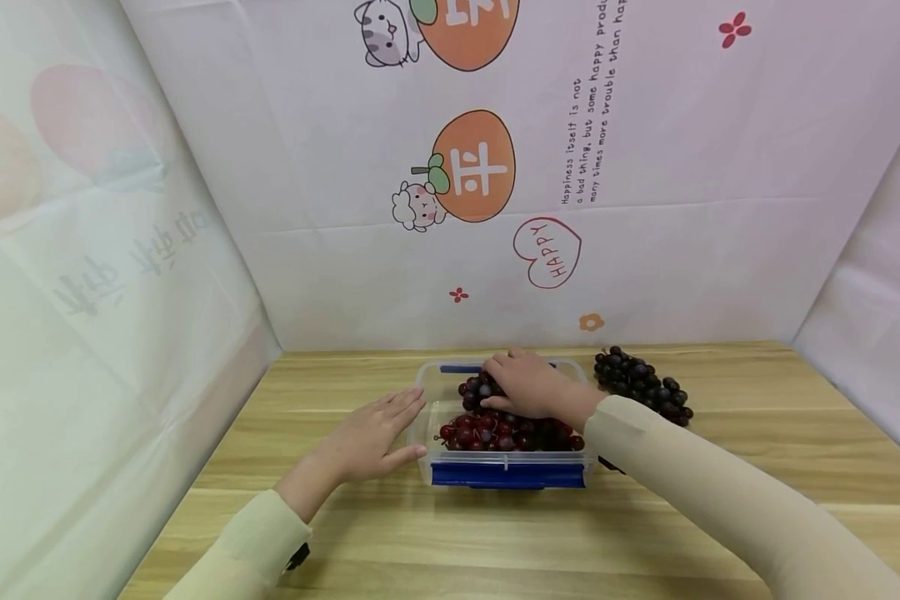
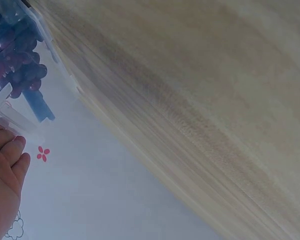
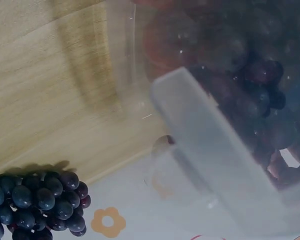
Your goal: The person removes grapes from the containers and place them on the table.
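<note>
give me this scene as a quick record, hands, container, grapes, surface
left hand: at the left side of the container, outside it, not holding any grapes
right hand: reaching inside, fingers and thumb around dark grapes
container: clear plastic with blue clips, top uncovered
grapes inside: red grapes along the near side, the dark grapes beyond them
grapes outside: one dark bunch right of the container
surface: wood-grain table
backdrop: white printed sheet
</note>
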Available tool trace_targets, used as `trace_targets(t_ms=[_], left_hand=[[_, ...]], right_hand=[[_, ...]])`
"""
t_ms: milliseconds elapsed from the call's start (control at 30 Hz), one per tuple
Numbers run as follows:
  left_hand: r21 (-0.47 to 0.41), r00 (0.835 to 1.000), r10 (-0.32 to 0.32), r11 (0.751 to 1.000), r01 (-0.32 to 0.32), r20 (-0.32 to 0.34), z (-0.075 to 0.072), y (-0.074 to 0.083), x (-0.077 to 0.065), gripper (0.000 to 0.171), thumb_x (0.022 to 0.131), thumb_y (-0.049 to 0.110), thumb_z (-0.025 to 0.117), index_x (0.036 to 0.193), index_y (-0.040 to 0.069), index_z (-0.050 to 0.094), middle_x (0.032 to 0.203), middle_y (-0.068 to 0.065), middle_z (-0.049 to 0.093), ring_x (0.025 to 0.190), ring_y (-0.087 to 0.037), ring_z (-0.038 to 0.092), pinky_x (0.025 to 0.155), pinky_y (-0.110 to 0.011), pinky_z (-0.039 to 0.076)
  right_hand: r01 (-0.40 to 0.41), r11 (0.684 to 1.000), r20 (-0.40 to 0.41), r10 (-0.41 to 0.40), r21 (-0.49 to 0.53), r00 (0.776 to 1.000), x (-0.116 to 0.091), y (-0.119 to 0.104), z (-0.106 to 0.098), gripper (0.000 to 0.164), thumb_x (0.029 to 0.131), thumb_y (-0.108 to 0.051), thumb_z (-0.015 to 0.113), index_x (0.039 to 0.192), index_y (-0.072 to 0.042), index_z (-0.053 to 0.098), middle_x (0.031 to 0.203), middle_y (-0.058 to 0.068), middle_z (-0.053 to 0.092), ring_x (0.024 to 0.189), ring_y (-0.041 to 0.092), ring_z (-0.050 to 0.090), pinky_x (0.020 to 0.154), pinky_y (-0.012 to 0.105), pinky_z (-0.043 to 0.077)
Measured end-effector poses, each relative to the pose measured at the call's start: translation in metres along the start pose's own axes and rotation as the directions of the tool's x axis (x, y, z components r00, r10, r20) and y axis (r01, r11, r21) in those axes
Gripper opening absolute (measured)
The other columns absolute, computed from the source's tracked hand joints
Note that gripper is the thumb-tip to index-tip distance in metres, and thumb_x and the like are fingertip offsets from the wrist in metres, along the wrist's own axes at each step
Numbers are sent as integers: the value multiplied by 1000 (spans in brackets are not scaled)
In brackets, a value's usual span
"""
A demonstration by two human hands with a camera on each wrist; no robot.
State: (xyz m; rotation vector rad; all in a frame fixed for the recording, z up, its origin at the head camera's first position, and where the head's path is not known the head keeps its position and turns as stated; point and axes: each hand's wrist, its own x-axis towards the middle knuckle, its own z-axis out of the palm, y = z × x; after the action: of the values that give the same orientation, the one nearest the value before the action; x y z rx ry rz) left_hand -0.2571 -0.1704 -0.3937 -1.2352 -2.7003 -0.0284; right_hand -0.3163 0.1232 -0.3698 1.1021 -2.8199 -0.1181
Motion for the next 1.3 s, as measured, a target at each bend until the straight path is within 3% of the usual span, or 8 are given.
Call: trace_targets(t_ms=[167, 400, 733, 1067, 1300], left_hand=[[5, 1000, -5, 1000, 5, 1, -2, 0, 0, 74, 101, 55, 37, 151, 1, 31, 156, -16, 27, 142, -30, 29, 114, -43, 27], [0, 1000, -4, 1000, 4, 12, -2, 2, -1, 72, 100, 51, 45, 151, 2, 33, 156, -16, 26, 142, -29, 27, 114, -45, 27], [11, 1000, 2, 1000, -2, 21, -5, 4, -1, 73, 101, 54, 37, 151, 1, 32, 156, -17, 27, 142, -29, 27, 114, -46, 28], [3, 1000, 7, 1000, -7, 2, -4, 4, -1, 72, 101, 52, 41, 149, 0, 34, 155, -18, 28, 141, -30, 28, 113, -46, 29], [1, 1000, 4, 1000, -4, 1, -3, 4, -1, 71, 101, 52, 42, 150, 0, 33, 156, -16, 27, 142, -29, 28, 114, -45, 27]], right_hand=[[-2, 999, 1, 2, 42, 1000, -2, -1, -2, 56, 97, -47, 56, 130, -1, 53, 118, 13, 59, 106, 29, 59, 93, 44, 49], [-36, 996, 74, 31, 80, 997, -1, -2, 1, 55, 98, -50, 51, 128, -3, 52, 114, 12, 59, 104, 26, 59, 88, 43, 51], [-19, 996, 62, 13, 88, 998, -2, 0, -1, 48, 100, -43, 50, 126, -2, 52, 110, 11, 58, 99, 25, 59, 83, 42, 52], [1, 999, 23, -2, 43, 1000, 2, 0, 5, 46, 100, -37, 54, 126, 1, 52, 110, 13, 57, 102, 25, 58, 88, 41, 50], [73, 990, -85, -84, -124, 993, -1, 1, 8, 43, 99, -38, 56, 117, 1, 54, 97, 10, 57, 89, 23, 59, 83, 42, 51]])
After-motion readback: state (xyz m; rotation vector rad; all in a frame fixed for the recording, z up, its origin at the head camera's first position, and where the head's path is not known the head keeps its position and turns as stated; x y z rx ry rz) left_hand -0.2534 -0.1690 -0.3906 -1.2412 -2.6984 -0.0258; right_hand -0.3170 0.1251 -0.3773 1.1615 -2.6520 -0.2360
